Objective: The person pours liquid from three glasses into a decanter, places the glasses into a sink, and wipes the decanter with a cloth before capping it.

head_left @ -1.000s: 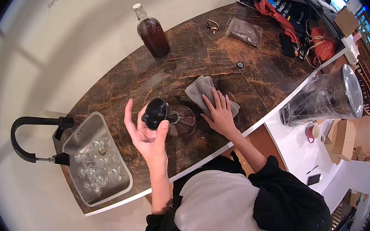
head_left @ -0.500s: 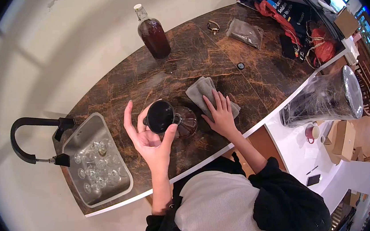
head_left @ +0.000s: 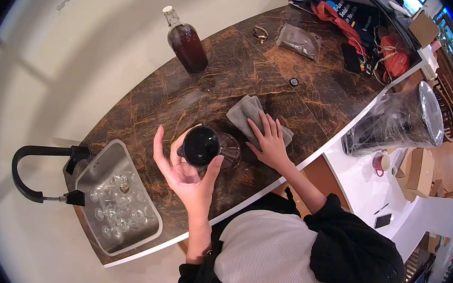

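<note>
The left hand [head_left: 185, 179] pinches a black funnel [head_left: 201, 146] by its rim, the thumb in front; at least one finger passes behind it, so its full grip is hidden. The funnel's wide mouth faces up, above a glass vessel [head_left: 232, 151] on the counter [head_left: 166, 106]. The funnel and thumb cover much of that vessel, and whether the spout sits inside its neck cannot be told. The right hand [head_left: 272, 143] lies flat, fingers slightly spread, on a folded grey cloth [head_left: 244, 113] just beside the vessel, hiding part of it.

Farther back stands a stoppered bottle [head_left: 188, 48] of dark reddish liquid. In the sink [head_left: 109, 157] lie clear glass pieces [head_left: 122, 224] (too crowded to count). Film blurs the wrapped container [head_left: 394, 122] at the right, and the person's legs are out of sight.
</note>
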